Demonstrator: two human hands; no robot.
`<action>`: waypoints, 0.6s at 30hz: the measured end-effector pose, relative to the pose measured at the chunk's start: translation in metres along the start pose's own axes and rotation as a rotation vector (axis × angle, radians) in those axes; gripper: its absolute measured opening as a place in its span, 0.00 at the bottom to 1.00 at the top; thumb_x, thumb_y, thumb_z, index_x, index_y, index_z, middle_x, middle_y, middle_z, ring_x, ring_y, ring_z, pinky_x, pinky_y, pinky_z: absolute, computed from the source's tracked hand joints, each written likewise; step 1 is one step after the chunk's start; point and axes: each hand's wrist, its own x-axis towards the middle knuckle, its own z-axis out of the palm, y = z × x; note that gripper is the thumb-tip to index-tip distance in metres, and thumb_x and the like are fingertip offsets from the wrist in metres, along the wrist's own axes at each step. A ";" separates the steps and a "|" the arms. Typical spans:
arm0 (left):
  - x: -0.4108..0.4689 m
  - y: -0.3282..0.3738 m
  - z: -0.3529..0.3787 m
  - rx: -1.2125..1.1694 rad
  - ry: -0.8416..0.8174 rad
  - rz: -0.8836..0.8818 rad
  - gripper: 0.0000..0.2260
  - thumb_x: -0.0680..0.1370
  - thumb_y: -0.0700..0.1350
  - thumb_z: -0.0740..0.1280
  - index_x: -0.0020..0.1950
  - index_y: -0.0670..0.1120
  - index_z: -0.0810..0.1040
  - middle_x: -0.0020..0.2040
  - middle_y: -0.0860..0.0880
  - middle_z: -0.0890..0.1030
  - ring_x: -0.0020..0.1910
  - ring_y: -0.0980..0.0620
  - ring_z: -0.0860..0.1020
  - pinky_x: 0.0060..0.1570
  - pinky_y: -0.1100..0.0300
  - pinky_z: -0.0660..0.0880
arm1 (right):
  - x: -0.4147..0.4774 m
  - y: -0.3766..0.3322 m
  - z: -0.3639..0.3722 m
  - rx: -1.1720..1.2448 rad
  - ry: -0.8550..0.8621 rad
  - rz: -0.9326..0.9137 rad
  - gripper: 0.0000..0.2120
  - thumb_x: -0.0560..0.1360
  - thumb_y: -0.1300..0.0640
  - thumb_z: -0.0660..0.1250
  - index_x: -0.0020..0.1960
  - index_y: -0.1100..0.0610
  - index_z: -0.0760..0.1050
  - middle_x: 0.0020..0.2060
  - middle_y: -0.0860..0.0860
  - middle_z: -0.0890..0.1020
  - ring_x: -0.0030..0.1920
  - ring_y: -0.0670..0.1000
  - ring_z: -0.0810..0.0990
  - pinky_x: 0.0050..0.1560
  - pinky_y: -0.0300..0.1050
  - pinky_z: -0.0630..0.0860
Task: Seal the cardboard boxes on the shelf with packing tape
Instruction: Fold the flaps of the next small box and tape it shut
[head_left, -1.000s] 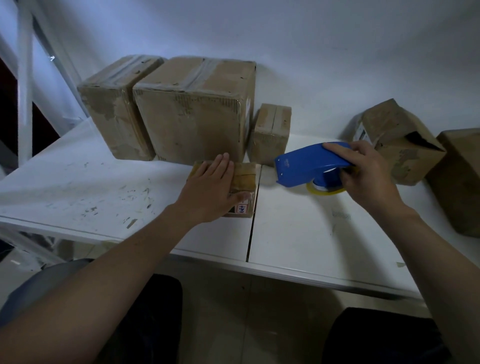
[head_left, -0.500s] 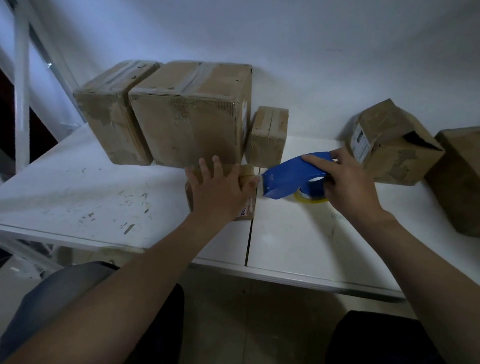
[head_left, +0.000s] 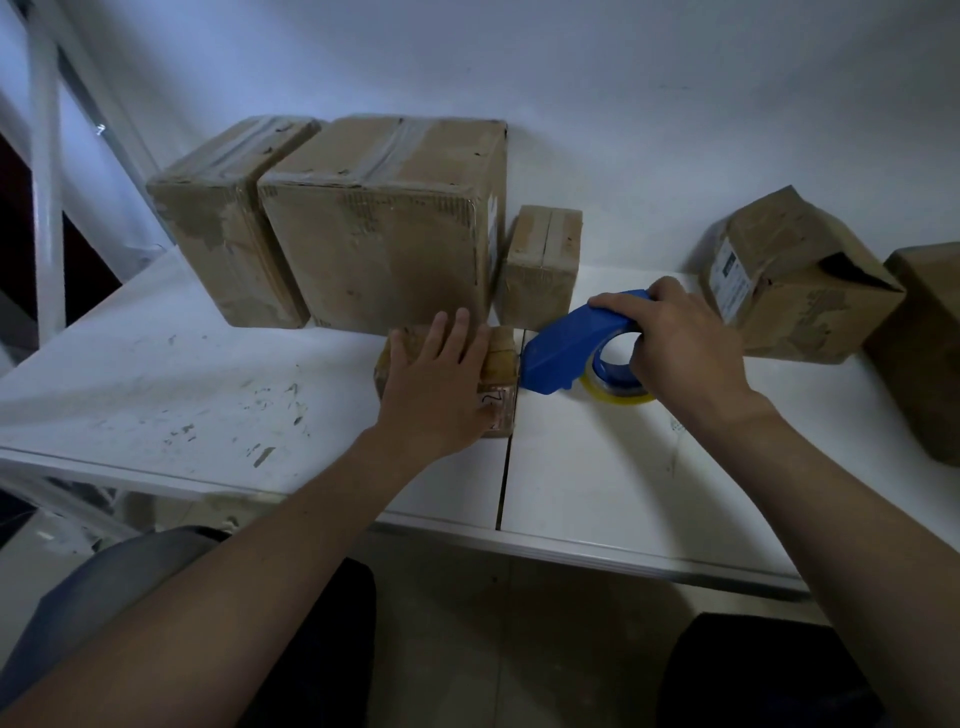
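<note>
The small cardboard box sits on the white shelf, left hand pressing flat on it, fingers straight. The right hand grips the blue tape dispenser, its nose touching the box.

Left hand flat (palm down); right hand gripping.

A small flat box lies mid-shelf, pressed under the left hand. The blue tape dispenser, gripped by the right hand, has its nose at that box's right end. Along the back edge stand a tall taped box, a wide taped box and a little upright box. A dented box and an end box sit near the right end.
</note>
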 end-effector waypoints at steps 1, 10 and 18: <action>0.000 0.000 0.000 -0.004 0.003 0.005 0.39 0.78 0.65 0.59 0.82 0.51 0.47 0.82 0.46 0.47 0.81 0.43 0.47 0.74 0.31 0.49 | 0.002 -0.002 -0.001 -0.013 -0.011 0.010 0.29 0.73 0.66 0.66 0.69 0.41 0.74 0.53 0.54 0.75 0.51 0.60 0.75 0.40 0.51 0.73; 0.000 -0.002 -0.005 -0.041 0.011 0.037 0.37 0.78 0.70 0.49 0.82 0.54 0.48 0.83 0.50 0.48 0.81 0.44 0.48 0.73 0.30 0.50 | 0.022 -0.011 -0.006 -0.123 -0.185 0.121 0.31 0.74 0.68 0.61 0.68 0.38 0.74 0.52 0.52 0.76 0.47 0.58 0.78 0.37 0.48 0.69; 0.000 0.001 0.001 -0.065 0.065 -0.024 0.44 0.71 0.77 0.38 0.79 0.56 0.59 0.81 0.50 0.58 0.79 0.41 0.55 0.73 0.30 0.51 | 0.011 0.030 0.004 -0.042 -0.407 0.305 0.30 0.72 0.68 0.58 0.64 0.40 0.76 0.54 0.50 0.82 0.44 0.55 0.79 0.33 0.44 0.72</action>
